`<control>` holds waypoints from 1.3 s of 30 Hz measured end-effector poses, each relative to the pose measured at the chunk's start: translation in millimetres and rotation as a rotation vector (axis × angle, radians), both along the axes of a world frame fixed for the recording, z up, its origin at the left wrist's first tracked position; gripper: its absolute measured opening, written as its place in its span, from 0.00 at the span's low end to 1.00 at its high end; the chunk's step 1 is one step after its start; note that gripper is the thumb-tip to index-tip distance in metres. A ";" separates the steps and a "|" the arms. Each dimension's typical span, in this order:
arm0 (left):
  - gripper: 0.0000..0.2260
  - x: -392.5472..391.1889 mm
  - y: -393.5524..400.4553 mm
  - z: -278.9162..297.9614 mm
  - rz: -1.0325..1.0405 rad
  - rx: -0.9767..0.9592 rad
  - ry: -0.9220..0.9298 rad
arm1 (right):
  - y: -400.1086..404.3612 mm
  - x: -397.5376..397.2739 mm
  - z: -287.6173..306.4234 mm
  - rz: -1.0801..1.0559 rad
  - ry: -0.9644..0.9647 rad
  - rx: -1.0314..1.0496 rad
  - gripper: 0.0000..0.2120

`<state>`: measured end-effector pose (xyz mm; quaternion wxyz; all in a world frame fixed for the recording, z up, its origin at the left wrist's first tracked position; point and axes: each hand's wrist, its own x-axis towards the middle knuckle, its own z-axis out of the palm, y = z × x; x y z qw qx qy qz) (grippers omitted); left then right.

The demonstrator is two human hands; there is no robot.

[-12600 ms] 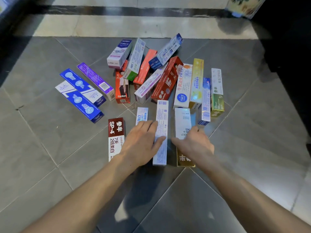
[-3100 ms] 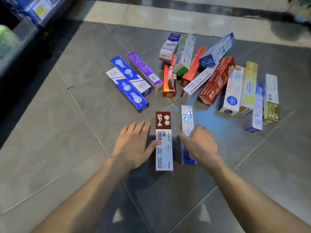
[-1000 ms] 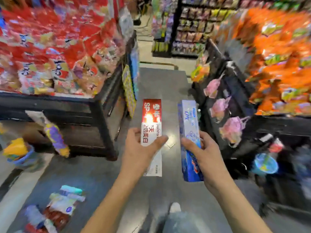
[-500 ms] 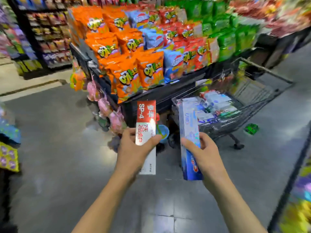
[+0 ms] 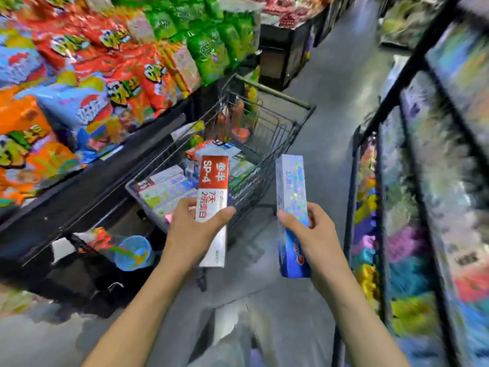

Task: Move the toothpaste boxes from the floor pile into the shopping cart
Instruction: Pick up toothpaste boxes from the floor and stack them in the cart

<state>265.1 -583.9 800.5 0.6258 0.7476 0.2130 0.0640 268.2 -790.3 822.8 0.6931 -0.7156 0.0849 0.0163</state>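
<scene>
My left hand [image 5: 189, 234] grips a red and white SP-4 toothpaste box [image 5: 213, 192] upright, just in front of the near end of the wire shopping cart [image 5: 277, 133]. My right hand [image 5: 315, 237] holds a blue, glittery toothpaste box [image 5: 291, 186] upright, to the right of the cart. Several toothpaste boxes [image 5: 169, 186] lie inside the cart's basket. The floor pile is out of view.
A low black shelf with orange, red and green snack bags [image 5: 111, 75] runs along the cart's left side. A tall black shelf [image 5: 412, 181] of blurred goods stands close on the right. Grey floor aisle [image 5: 341, 75] stretches ahead past the cart. A blue net [image 5: 135, 251] hangs below the left shelf.
The view has swung right and the cart is now nearer, right in front of my hands. Both hands still hold their boxes upright.
</scene>
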 end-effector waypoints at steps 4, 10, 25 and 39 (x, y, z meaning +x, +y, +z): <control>0.28 101.1 -40.0 -10.9 -0.070 -0.042 0.007 | -36.8 81.5 -0.8 -0.030 0.006 -0.035 0.11; 0.29 229.0 -88.3 -28.1 -0.113 -0.023 0.030 | -84.5 196.2 -3.3 -0.011 0.032 -0.084 0.11; 0.29 436.8 -88.4 -95.0 -0.056 0.131 0.344 | -108.3 507.9 -73.6 0.465 0.157 -0.217 0.22; 0.29 509.8 -18.1 -213.3 -0.282 0.571 0.505 | -30.6 635.5 -167.9 0.788 0.158 -0.328 0.12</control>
